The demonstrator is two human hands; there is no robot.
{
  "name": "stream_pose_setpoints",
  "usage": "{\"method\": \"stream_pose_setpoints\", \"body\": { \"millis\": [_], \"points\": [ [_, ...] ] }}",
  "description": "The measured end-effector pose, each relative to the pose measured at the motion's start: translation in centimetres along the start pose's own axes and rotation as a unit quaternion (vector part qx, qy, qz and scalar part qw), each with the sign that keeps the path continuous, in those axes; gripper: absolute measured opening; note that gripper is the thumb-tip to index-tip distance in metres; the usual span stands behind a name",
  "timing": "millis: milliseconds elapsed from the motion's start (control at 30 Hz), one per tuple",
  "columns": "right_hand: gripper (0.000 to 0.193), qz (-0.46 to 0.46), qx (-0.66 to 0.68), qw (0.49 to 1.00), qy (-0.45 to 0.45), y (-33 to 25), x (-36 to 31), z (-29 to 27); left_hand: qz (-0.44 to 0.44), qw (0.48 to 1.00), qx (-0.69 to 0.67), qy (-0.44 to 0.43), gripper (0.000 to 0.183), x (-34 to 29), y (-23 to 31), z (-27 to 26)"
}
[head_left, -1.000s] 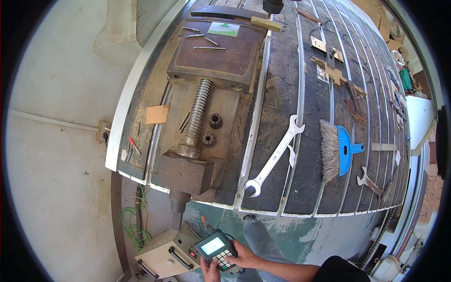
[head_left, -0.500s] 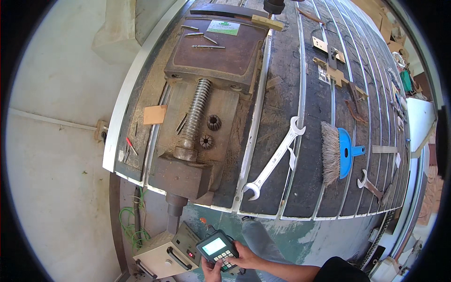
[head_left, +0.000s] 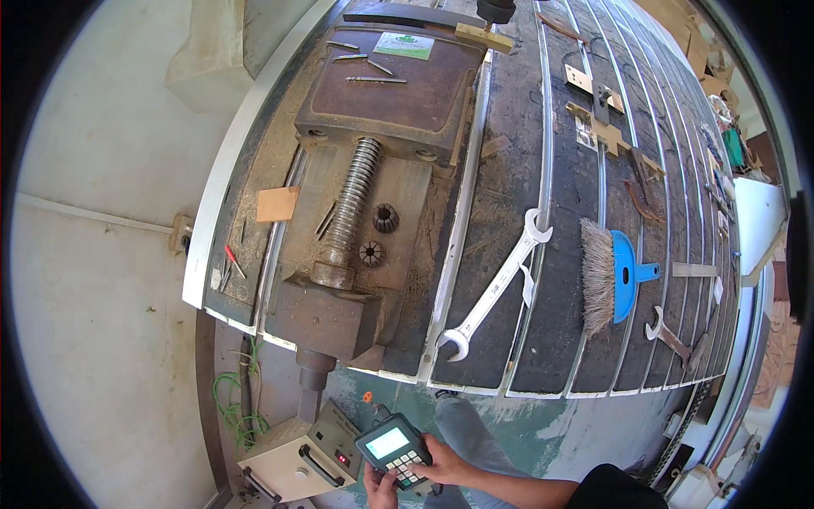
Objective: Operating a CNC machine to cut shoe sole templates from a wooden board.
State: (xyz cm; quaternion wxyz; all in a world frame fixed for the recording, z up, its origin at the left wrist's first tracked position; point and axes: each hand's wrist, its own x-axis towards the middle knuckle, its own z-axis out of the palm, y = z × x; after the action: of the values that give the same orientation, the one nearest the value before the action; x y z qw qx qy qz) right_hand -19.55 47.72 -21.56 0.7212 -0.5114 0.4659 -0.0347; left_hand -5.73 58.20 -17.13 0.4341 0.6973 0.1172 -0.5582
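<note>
Both my hands hold a dark handheld control pendant (head_left: 397, 450) with a lit screen and light keys, low in the view. My left hand (head_left: 381, 489) grips its lower left side, thumb by the lower keys. My right hand (head_left: 443, 465) wraps its right side, with the thumb over the keypad. Right behind the pendant stands a beige control box (head_left: 292, 467) with black handles and a small red display. Above them, a large machine vise (head_left: 326, 318) with a threaded screw (head_left: 354, 191) lies on the slotted machine bed (head_left: 560, 356).
Two collets (head_left: 386, 218) lie beside the screw, and several drill bits (head_left: 376, 80) rest on the vise. A double-ended wrench (head_left: 496, 288), a blue brush (head_left: 623, 276) and a smaller wrench (head_left: 667, 333) lie on the bed. A dark spindle end (head_left: 495, 10) hangs at the top edge.
The view has shifted very slightly. Both hands stay on the pendant, and the things on the bed keep their places.
</note>
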Motion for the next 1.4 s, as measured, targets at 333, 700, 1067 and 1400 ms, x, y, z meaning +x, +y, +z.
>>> {"method": "stream_pose_setpoints", "body": {
  "millis": [333, 700, 1067, 1400],
  "points": [
    [0.057, 0.0, 0.01, 1.0, 0.01, 0.3, 0.1, 0.3, 0.033, 0.995, 0.089, 0.009, 0.068, -0.4, 1.2, 0.8],
    [0.057, 0.038, 0.002, 0.999, -0.015, 0.7, 0.1, -0.2, 0.028, 0.991, 0.129, 0.019, 0.08, 0.5, -0.1, 0.4],
    [0.056, 0.04, 0.012, 0.999, -0.009, 0.6, 0.1, -0.3, 0.001, 0.993, 0.115, 0.011, 0.087, 0.7, -0.6, 0.0],
    [0.053, 0.062, -0.001, 0.998, -0.01, 0.3, 0.3, -0.5, 0.007, 0.995, 0.103, 0.01, 0.086, 0.2, 1.3, 1.7]
  ]
}}
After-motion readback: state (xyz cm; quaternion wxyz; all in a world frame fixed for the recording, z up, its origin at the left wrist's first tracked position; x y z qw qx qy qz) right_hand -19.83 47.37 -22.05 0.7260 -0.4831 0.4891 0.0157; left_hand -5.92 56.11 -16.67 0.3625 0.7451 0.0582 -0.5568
